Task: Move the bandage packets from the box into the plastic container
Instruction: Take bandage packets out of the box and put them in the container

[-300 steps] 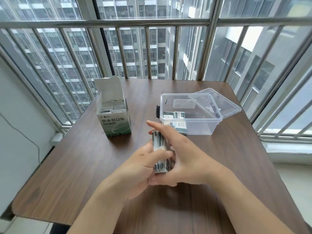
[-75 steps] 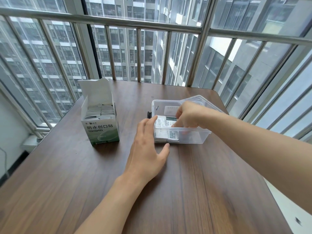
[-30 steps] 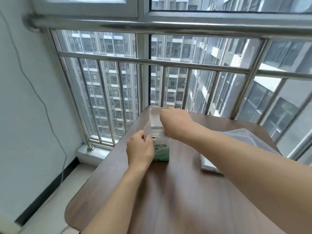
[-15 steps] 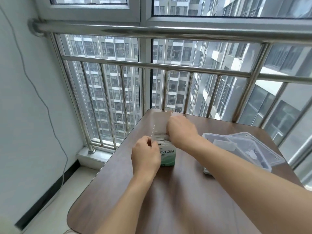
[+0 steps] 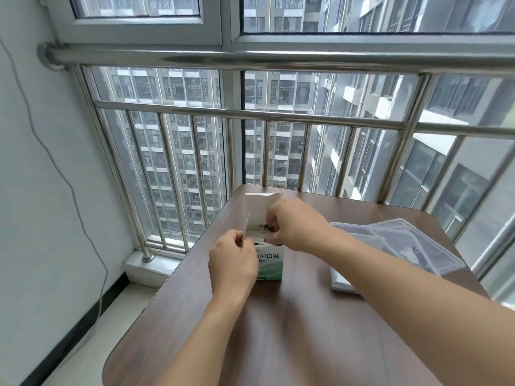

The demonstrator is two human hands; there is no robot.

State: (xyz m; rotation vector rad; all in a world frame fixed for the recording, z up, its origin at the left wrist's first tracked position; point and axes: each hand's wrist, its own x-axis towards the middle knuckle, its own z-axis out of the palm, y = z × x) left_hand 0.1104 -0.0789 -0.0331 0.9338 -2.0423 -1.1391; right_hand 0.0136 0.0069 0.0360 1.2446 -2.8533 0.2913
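Bright daylight through the window [image 5: 278,135]; wide-angle bending at edges, sharp focus.

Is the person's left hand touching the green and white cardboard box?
Touching. The head view shows the left hand pressed against the green and white cardboard box's left side, fingers on its side flap.

We have just one camera, worn on the person's head. It looks forward and a little down. The lens is wide, so straight bars bend near the edges. The window [image 5: 278,151] and its metal railing [image 5: 278,57] fill the top and middle of the frame. The white wall [image 5: 33,190] runs down the left side. The brown desk [image 5: 292,330] sits in the lower middle and lower right, close to us. Both arms reach in from the bottom edge, so we are very near them. No other view shares this scene.
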